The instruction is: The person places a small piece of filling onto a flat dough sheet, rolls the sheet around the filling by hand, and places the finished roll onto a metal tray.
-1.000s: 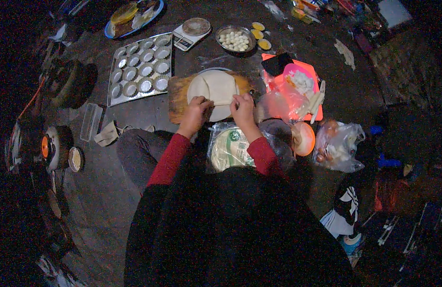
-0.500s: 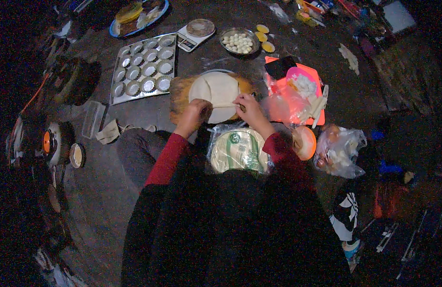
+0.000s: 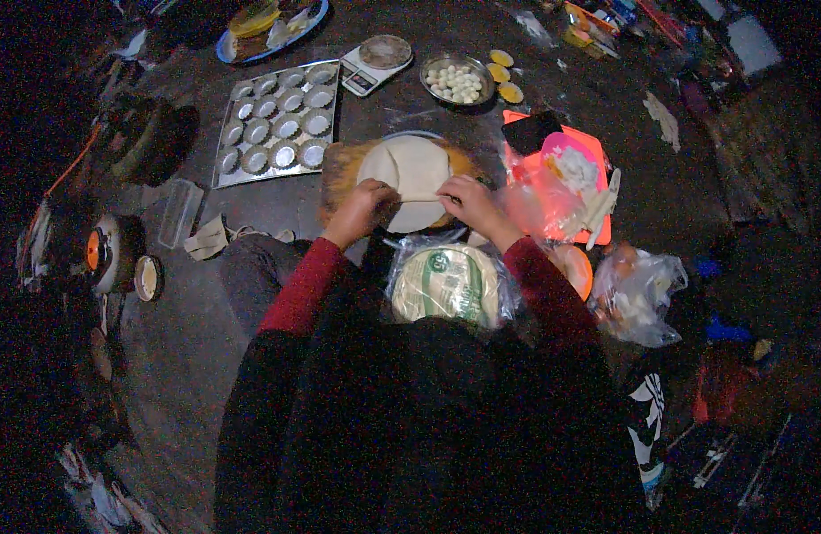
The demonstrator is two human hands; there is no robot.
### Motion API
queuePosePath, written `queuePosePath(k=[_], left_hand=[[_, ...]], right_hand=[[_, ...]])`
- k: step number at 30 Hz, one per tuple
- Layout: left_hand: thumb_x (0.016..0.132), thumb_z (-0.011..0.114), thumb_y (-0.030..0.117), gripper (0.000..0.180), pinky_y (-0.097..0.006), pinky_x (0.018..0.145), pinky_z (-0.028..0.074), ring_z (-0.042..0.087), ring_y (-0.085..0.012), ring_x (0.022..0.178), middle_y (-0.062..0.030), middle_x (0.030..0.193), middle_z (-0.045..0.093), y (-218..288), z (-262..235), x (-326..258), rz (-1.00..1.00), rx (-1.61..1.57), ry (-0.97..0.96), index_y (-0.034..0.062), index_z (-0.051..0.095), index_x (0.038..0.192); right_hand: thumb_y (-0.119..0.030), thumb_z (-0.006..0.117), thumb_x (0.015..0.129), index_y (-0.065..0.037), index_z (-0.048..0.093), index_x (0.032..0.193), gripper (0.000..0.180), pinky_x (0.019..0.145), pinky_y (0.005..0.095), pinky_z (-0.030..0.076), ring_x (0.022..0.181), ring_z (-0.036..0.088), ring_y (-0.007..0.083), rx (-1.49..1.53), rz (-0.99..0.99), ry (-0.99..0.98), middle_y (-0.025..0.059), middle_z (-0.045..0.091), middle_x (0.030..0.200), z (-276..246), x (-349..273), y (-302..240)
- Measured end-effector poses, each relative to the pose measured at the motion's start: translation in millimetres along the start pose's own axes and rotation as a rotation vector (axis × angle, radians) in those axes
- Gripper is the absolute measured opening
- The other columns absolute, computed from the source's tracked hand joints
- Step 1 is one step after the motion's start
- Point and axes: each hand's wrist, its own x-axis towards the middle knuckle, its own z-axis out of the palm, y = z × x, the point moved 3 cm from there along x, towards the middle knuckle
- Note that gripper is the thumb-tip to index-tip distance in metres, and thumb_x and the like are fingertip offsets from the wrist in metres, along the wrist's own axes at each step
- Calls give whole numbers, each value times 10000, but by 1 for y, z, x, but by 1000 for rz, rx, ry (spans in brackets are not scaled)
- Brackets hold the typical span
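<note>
A round, pale dough sheet (image 3: 421, 162) lies on a wooden board (image 3: 339, 169) in front of me. Its left side is folded inward, and a folded or rolled edge runs across its lower part. At the left end of that edge, my left hand (image 3: 366, 211) has its fingers closed on the dough. My right hand (image 3: 473, 206) pinches the right end, thumb and fingers together. More pale sheet shows below the fold, between my hands. Just nearer to me sits a clear plastic package (image 3: 442, 283) of round, pale sheets with a green label.
To the left stands a metal tray (image 3: 218, 173) of fluted tins. Beyond the board are a scale (image 3: 364, 67), a bowl of small white balls (image 3: 455, 82) and yellow-filled tins (image 3: 510, 93). An orange-red tray (image 3: 597, 230) and a clear plastic bag (image 3: 640, 294) lie right.
The whole view has shifted slightly, so things sit a little further right. Both hands stay at the dough's folded edge, with hardly any movement.
</note>
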Motion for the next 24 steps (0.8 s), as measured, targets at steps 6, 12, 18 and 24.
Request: queuePosePath(k=[6,12,18,24], left_hand=[[793,665,68,160,-405,796,493,622,-342,872,-169,917,651,-7,0,8,-22,-21,-5,4,675,939],[801,624,10,148,-379,785,497,628,-336,842,-169,909,644,-22,5,12,-109,-184,-2,-5,677,938],[788,619,1,158,-388,795,491,623,-335,848,-169,910,634,-15,0,20,-116,-138,-9,1,681,933],[758,640,24,163,-412,766,481,607,-351,829,-168,873,613,-31,4,20,-151,-139,51,20,684,916]], right_hand=[[-134,643,835,-35,652,889,113,782,399,485,885,601,329,23,102,35,135,628,896,9,2,13],[-144,606,868,-25,665,903,137,780,395,485,872,610,338,81,183,32,155,627,903,12,7,20],[-150,604,872,-27,671,922,149,757,383,488,844,620,328,106,267,28,157,634,897,11,6,22],[-128,624,860,-28,660,912,118,683,352,490,745,623,263,155,290,139,140,628,864,17,12,21]])
